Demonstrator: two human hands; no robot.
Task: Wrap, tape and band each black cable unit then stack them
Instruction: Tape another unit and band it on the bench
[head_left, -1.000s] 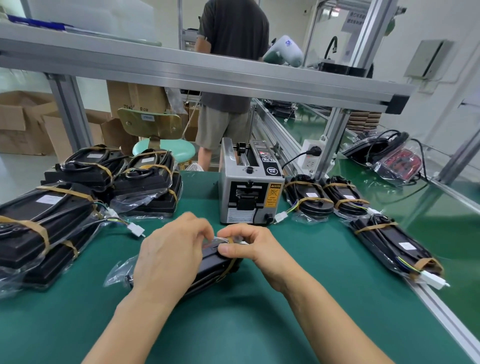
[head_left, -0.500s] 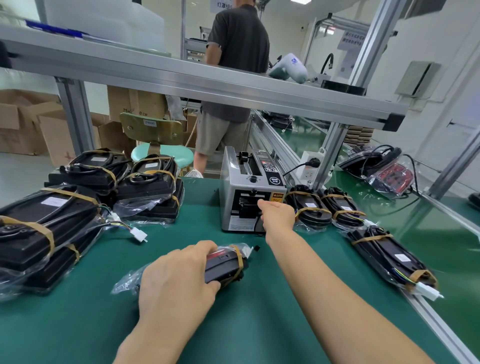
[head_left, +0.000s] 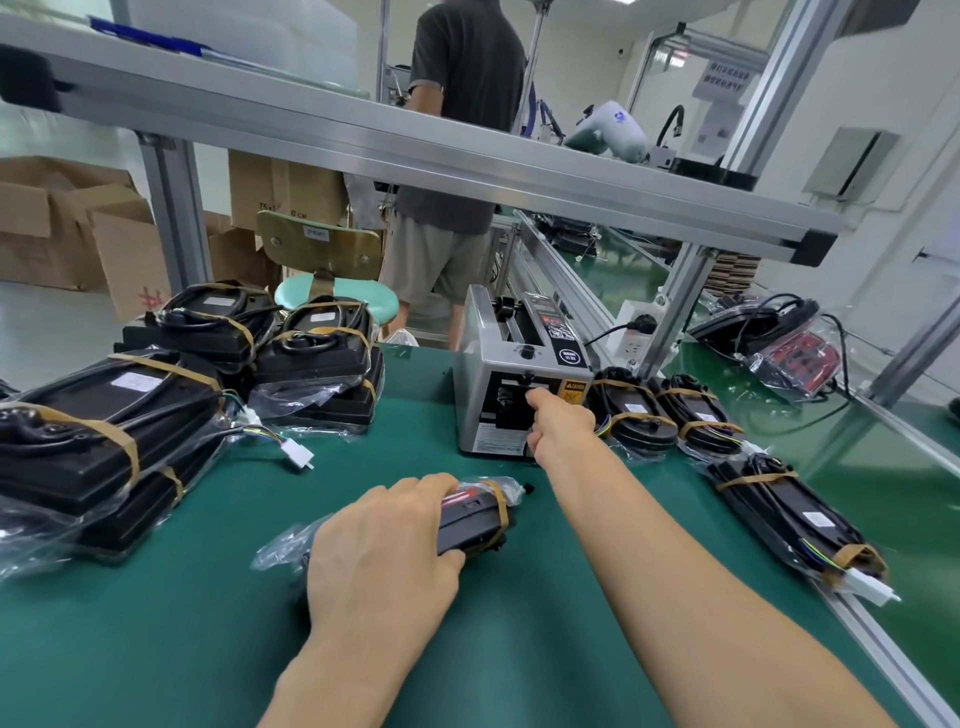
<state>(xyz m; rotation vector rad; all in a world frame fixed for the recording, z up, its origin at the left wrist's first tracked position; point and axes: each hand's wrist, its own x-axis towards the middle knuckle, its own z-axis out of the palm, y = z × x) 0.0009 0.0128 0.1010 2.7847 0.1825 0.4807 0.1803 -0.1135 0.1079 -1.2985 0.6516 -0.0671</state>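
Tape is what the right hand (head_left: 558, 423) is going for: it is stretching out to the mouth of the grey tape dispenser (head_left: 519, 387) near the far edge of the green desk (head_left: 208, 649), forefinger pointing into the slot, the other fingers curling under. Whether a strip is already pinched there I cannot tell, since the hand is hiding the outlet.

The left hand (head_left: 379, 551) is pressing down on the black cable unit (head_left: 475, 522) in the middle of the desk, fingers curling over its top and thumb against its near side, gripping it through the clear bag. A tan band is already circling the end that is poking out past the fingers, and the loose bag tail is trailing off toward the left edge.

To do this step well, I would judge the left hand should be keeping the bag fold tight and flat, so it is not springing open while the other hand is away. The strip wants pulling straight out of the slot, held by one end so it is not sticking to itself, then laid across the fold and smoothed.

Finished bundles are sitting stacked (head_left: 98, 431) along the left edge, and single banded ones (head_left: 779, 512) are lying along the right edge.
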